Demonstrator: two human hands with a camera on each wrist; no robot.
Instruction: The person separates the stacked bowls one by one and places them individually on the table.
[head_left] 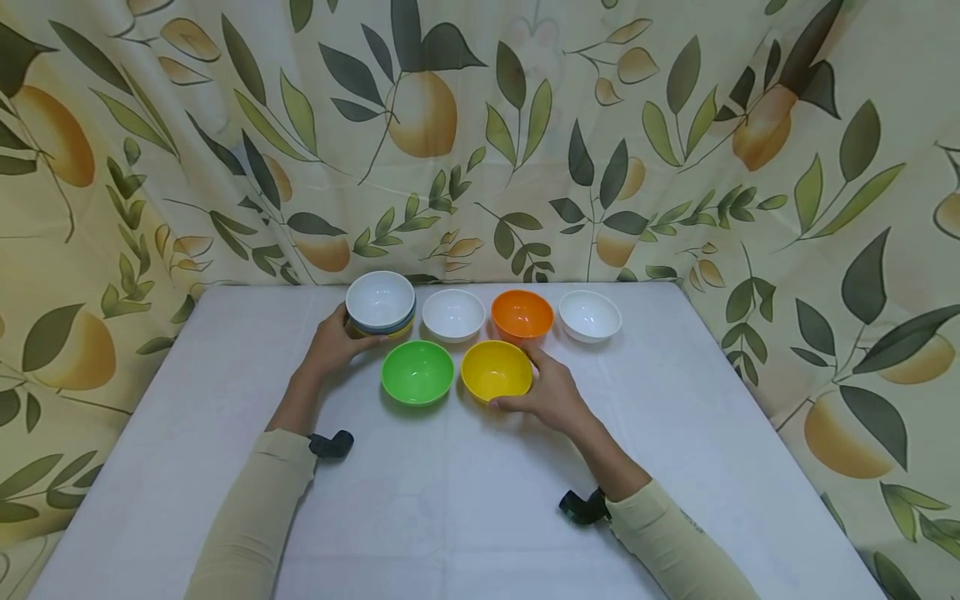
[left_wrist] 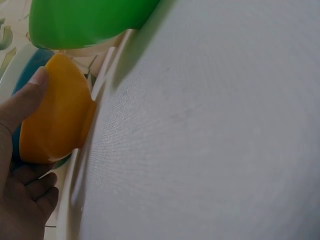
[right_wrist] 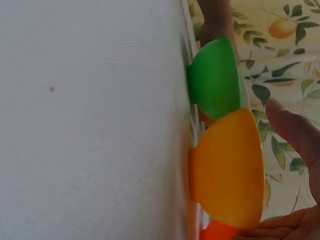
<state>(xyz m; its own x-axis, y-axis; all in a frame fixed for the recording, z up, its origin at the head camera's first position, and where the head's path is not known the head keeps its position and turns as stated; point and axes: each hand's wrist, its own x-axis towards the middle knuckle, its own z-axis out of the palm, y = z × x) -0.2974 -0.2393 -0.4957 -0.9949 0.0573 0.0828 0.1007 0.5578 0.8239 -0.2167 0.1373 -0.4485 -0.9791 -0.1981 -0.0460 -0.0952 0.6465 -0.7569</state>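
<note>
At the back left of the table, my left hand holds a stack of bowls, a white bowl on top, a blue bowl under it and a yellow bowl lowest. The left thumb presses the lowest bowl's side; the fingers reach around its far side. My right hand spreads around the right side of another yellow bowl. In the right wrist view its thumb stands off the rim, while the fingers lie close against the bowl. Beside this bowl, to the left, sits a green bowl.
Behind the green and yellow bowls stand a white bowl, an orange bowl and another white bowl in a row near the back edge. A white cloth covers the table. A patterned curtain hangs behind.
</note>
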